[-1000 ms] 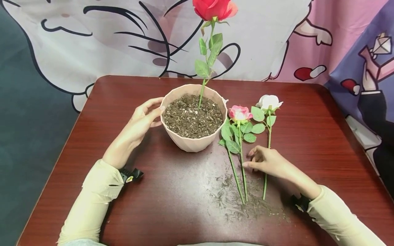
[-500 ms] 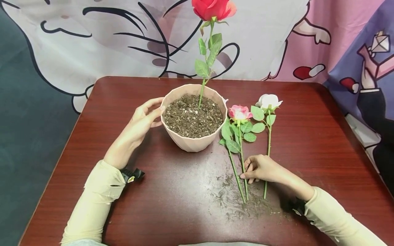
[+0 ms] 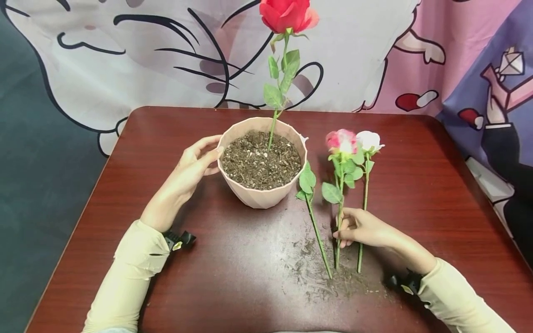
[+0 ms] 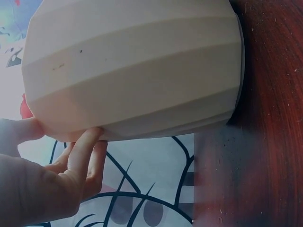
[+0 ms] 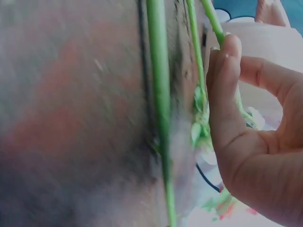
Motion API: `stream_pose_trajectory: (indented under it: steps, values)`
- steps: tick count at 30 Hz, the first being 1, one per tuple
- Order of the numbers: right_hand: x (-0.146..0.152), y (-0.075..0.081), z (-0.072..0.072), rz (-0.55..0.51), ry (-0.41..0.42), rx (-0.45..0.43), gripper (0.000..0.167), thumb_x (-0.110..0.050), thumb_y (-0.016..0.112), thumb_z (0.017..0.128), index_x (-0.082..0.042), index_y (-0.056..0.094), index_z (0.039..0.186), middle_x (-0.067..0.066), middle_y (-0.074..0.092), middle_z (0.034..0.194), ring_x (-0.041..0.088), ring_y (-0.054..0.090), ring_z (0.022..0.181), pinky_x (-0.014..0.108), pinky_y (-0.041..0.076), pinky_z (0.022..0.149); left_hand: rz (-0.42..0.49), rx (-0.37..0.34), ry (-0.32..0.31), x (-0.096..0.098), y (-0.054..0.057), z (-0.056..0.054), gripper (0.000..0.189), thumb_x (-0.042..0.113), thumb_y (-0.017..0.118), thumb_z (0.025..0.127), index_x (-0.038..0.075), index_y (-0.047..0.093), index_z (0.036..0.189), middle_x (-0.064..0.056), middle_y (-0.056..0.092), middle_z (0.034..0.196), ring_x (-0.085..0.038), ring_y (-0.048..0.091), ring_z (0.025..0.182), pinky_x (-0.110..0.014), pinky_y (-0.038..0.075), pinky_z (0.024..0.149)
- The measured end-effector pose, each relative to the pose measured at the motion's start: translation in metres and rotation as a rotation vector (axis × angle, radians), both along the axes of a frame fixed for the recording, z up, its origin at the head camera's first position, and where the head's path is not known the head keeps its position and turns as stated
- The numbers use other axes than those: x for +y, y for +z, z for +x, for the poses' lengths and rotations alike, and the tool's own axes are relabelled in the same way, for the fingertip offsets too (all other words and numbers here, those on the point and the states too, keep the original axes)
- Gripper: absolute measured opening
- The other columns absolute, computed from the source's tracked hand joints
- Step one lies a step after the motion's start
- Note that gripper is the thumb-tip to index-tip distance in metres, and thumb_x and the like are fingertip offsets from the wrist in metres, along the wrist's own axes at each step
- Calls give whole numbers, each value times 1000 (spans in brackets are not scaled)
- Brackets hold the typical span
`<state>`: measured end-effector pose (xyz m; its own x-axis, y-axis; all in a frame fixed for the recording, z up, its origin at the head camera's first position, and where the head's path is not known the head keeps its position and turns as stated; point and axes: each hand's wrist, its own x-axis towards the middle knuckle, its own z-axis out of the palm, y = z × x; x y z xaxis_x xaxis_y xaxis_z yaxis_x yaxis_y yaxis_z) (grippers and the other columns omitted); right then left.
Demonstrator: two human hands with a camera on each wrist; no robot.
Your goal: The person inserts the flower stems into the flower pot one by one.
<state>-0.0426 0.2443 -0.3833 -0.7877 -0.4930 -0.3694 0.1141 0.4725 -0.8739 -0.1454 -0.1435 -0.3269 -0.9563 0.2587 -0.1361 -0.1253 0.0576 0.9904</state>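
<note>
A beige faceted flower pot (image 3: 262, 199) filled with dark soil (image 3: 260, 162) has a red rose (image 3: 287, 16) standing upright in it. My left hand (image 3: 185, 178) holds the pot's left rim, thumb at the edge and fingers against the outer wall, as the left wrist view also shows. My right hand (image 3: 364, 227) pinches the stem of a pink-and-white rose (image 3: 342, 143), whose bloom is tipped up over the table. Just right of it lies a white rose (image 3: 368, 140), its stem passing beneath my right hand. In the right wrist view, thumb and fingertips (image 5: 231, 45) meet on a green stem (image 5: 210, 16).
A leafy green stem (image 3: 318, 236) lies between the pot and my right hand; no bloom shows on it. Soil smears (image 3: 310, 266) mark the brown table (image 3: 208, 277) around the stem ends. A printed cartoon cloth (image 3: 166, 78) hangs behind the table's far edge.
My right hand has moved down the stem and taken hold of the pink-and-white rose, which has swung up and right, away from the leafy stem. My left hand stays on the pot.
</note>
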Motion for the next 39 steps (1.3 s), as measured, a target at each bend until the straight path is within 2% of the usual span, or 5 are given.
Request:
stream_pose_trajectory:
  steps: [13,19,26,35,39]
  values:
    - [4,26,-14,-12,-20,138,17,-6,60,90,6,47,92,12,66,75,25,68,69,40,55,64,0,9,11,0,1,1,46,22,52,96,7,42,138,-8,48,127,-9,53,99,-22,50,76]
    - [2,43,-24,-25,-113,170,17,-6,55,93,8,47,97,15,67,76,20,68,69,42,55,66,-7,9,19,0,1,1,45,21,52,95,8,42,137,-7,48,127,-9,52,100,-22,50,76]
    - [-1,67,-37,-33,-194,314,17,-5,54,94,7,45,102,8,68,78,17,68,68,34,56,64,-10,9,13,-1,-1,0,45,21,52,96,7,42,138,-7,48,126,-9,53,99,-23,50,77]
    - [-7,101,-67,-346,-48,503,10,14,49,88,8,50,96,13,67,78,21,65,63,28,54,59,-11,0,29,2,-2,2,44,20,52,95,8,44,137,-6,50,124,-9,53,99,-24,51,77]
    - [-20,119,-87,-429,-42,553,9,17,48,87,12,50,94,16,67,77,21,65,61,26,52,59,-19,3,30,2,1,2,45,20,53,95,7,44,137,-6,50,124,-9,54,99,-24,51,76]
